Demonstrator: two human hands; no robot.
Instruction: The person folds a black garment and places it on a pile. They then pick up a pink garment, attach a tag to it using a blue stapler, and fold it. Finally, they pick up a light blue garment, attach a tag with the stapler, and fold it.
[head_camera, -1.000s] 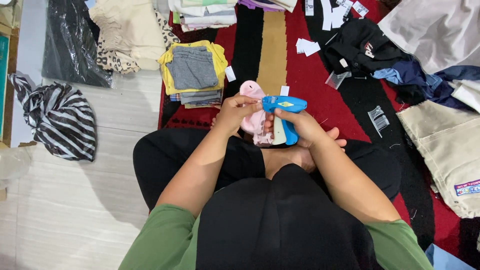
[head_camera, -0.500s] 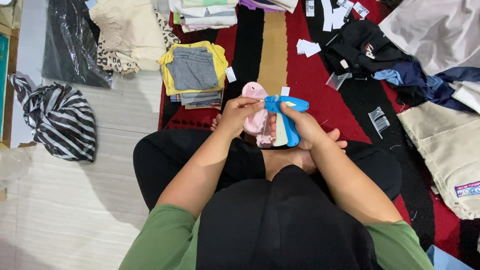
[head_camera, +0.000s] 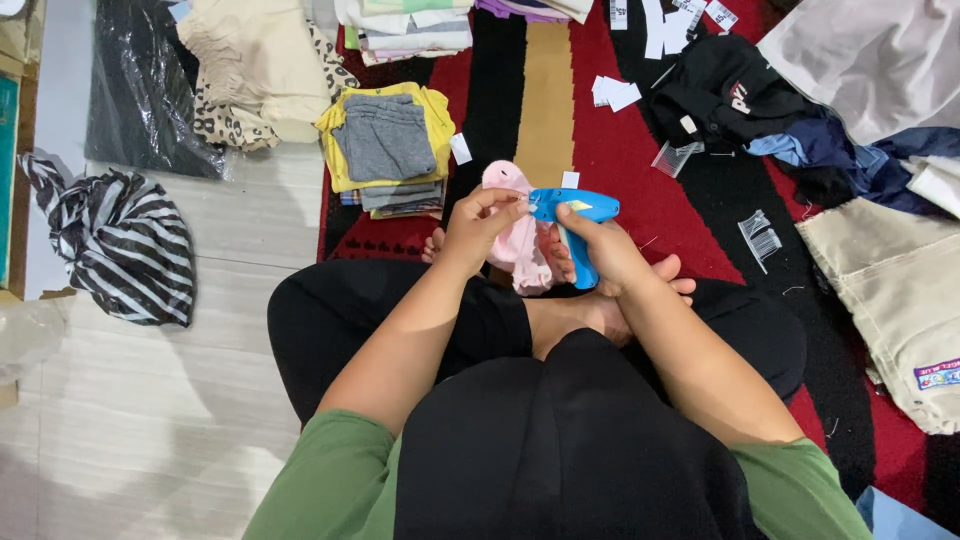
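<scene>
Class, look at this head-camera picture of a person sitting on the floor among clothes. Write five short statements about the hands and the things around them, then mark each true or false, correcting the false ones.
1. The right hand grips a blue tagging gun. True.
2. The left hand is on a pink garment at the gun's tip. True.
3. The folded stack beyond the left hand has a red garment on top. False: a grey one lies on top, over a yellow one.
4. The striped black-and-white cloth lies on the red rug. False: it lies on the pale floor, off the rug.
5. White paper tags lie on the rug beyond the hands. True.
</scene>
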